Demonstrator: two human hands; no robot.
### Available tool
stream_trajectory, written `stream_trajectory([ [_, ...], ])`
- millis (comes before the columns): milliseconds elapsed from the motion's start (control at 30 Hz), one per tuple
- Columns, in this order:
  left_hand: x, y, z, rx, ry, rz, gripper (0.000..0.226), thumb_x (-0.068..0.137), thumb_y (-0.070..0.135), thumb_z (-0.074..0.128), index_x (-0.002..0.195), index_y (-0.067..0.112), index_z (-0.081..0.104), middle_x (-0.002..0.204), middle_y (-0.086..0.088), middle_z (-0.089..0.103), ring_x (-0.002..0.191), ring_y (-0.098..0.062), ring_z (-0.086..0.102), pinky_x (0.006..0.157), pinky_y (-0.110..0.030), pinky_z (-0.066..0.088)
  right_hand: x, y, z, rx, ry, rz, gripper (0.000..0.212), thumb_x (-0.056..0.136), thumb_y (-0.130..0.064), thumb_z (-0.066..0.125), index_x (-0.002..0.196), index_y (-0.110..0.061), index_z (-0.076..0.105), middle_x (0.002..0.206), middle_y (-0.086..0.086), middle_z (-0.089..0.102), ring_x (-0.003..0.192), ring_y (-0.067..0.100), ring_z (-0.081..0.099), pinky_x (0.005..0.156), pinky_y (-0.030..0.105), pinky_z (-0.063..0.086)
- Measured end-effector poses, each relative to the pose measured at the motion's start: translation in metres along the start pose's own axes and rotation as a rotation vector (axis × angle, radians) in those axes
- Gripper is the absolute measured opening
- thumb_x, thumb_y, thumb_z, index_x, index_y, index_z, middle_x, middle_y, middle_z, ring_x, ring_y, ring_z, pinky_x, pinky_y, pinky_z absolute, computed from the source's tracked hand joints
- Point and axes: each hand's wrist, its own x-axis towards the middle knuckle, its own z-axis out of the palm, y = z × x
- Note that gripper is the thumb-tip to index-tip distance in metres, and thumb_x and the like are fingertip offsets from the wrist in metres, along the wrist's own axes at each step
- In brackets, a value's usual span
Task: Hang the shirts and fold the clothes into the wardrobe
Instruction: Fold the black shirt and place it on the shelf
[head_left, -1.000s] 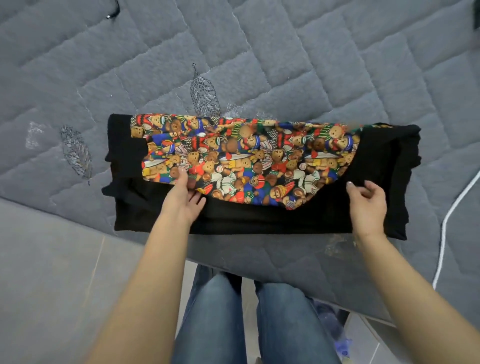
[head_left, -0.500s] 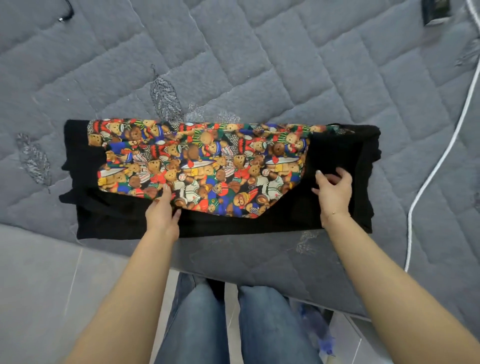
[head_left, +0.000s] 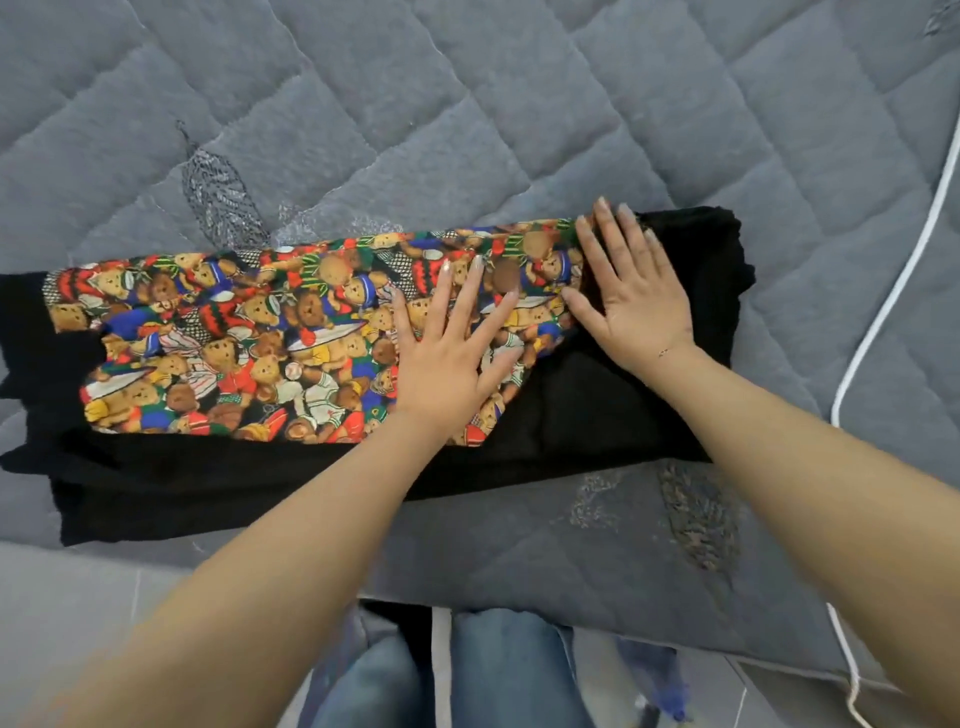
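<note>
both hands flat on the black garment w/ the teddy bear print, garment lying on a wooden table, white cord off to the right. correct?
One error: there is no wooden table. The head view shows the garment on a grey quilted mattress. The rest holds: left hand and right hand lie flat on it, and the white cord runs on the right.

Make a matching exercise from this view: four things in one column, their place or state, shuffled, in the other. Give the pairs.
Column one:
1. left hand
2. right hand
3. cord
4. garment

Column two:
A. lies white along the quilt, right of the garment
B. flat on the bear print
C. folded into a long band on the quilt
D. flat where print meets black cloth

Pairs: 1-B, 2-D, 3-A, 4-C
</note>
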Motion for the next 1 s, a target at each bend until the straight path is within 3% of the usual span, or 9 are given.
stream_trajectory([
  [167, 0.0, 0.005, -0.007, -0.019, -0.062, 0.0, 0.057, 0.099, 0.058, 0.023, 0.152, 0.04, 0.012, 0.163, -0.002, 0.001, 0.15, -0.028, -0.004, 0.112, -0.068, -0.003, 0.0, 0.006, -0.014, 0.089, 0.071, 0.131, 0.065, 0.101, -0.05, 0.024, 0.155, -0.014, 0.011, 0.162, 0.007, 0.005, 0.15, 0.02, 0.003, 0.12, 0.035, -0.004],
  [267, -0.001, 0.023, -0.032, -0.131, -0.098, -0.027, 0.059, 0.095, 0.038, 0.033, 0.153, 0.03, 0.024, 0.163, -0.006, -0.001, 0.149, -0.028, -0.01, 0.112, -0.066, -0.006, -0.027, 0.028, -0.037, 0.303, 0.218, 0.252, 0.051, 0.098, -0.025, 0.045, 0.146, -0.009, 0.038, 0.156, 0.013, 0.028, 0.144, 0.028, 0.024, 0.118, 0.04, 0.013],
  [400, 0.001, 0.069, -0.058, -0.252, -0.065, 0.244, 0.062, 0.082, 0.018, 0.043, 0.144, 0.021, 0.044, 0.161, -0.004, 0.017, 0.15, -0.023, 0.007, 0.117, -0.059, -0.002, -0.103, 0.075, -0.053, 0.803, 0.344, 0.763, 0.017, 0.091, -0.007, 0.054, 0.107, -0.006, 0.062, 0.111, 0.017, 0.059, 0.097, 0.014, 0.053, 0.087, 0.012, 0.038],
  [500, 0.046, 0.087, -0.071, -0.344, 0.026, 0.167, 0.049, 0.089, 0.019, 0.054, 0.138, 0.018, 0.051, 0.155, -0.006, 0.033, 0.145, -0.024, 0.027, 0.118, -0.05, 0.011, -0.165, 0.079, -0.037, 1.21, 0.251, 1.217, 0.006, 0.094, -0.015, 0.057, 0.092, -0.011, 0.061, 0.089, 0.013, 0.062, 0.068, 0.012, 0.061, 0.056, 0.015, 0.049],
  [567, 0.091, 0.092, -0.077, -0.351, -0.013, 0.091, 0.049, 0.091, 0.029, 0.057, 0.138, 0.018, 0.048, 0.148, -0.005, 0.041, 0.136, -0.025, 0.037, 0.112, -0.044, 0.022, -0.198, 0.06, -0.018, 1.436, 0.185, 1.376, 0.015, 0.095, -0.022, 0.059, 0.093, -0.007, 0.063, 0.084, 0.011, 0.064, 0.063, 0.007, 0.064, 0.052, 0.018, 0.051],
  [667, 0.148, 0.105, -0.081, -0.372, -0.227, -0.027, 0.062, 0.088, 0.053, 0.06, 0.139, 0.022, 0.044, 0.139, -0.005, 0.042, 0.132, -0.025, 0.036, 0.107, -0.042, 0.027, -0.216, 0.012, 0.003, 1.933, 0.119, 1.384, 0.02, 0.092, -0.026, 0.06, 0.105, -0.011, 0.064, 0.101, 0.009, 0.07, 0.091, 0.017, 0.07, 0.071, 0.026, 0.056],
  [800, 0.184, 0.124, -0.084, -0.558, -0.452, -0.006, 0.057, 0.086, 0.053, 0.064, 0.13, 0.017, 0.054, 0.122, 0.001, 0.054, 0.121, -0.018, 0.05, 0.099, -0.026, 0.036, -0.196, -0.023, 0.015, 2.41, 0.337, 1.174, 0.035, 0.084, -0.027, 0.058, 0.118, -0.019, 0.057, 0.113, -0.002, 0.07, 0.106, 0.014, 0.066, 0.092, 0.033, 0.053],
  [900, 0.196, 0.129, -0.086, -0.616, -0.523, 0.024, 0.046, 0.087, 0.046, 0.067, 0.118, 0.012, 0.061, 0.109, 0.002, 0.058, 0.103, -0.015, 0.056, 0.092, -0.024, 0.041, -0.177, -0.025, 0.016, 2.394, 0.472, 1.186, 0.039, 0.088, -0.036, 0.057, 0.124, -0.02, 0.058, 0.119, -0.002, 0.069, 0.108, 0.014, 0.065, 0.089, 0.029, 0.054],
  [1000, 0.195, 0.129, -0.09, -0.79, -0.595, -0.013, 0.024, 0.089, 0.037, 0.067, 0.094, 0.015, 0.059, 0.091, -0.001, 0.062, 0.08, -0.012, 0.059, 0.078, -0.025, 0.051, -0.163, -0.025, 0.018, 2.113, 0.531, 1.369, 0.017, 0.098, -0.031, 0.054, 0.107, -0.021, 0.064, 0.113, 0.003, 0.07, 0.101, 0.015, 0.066, 0.077, 0.026, 0.057],
])
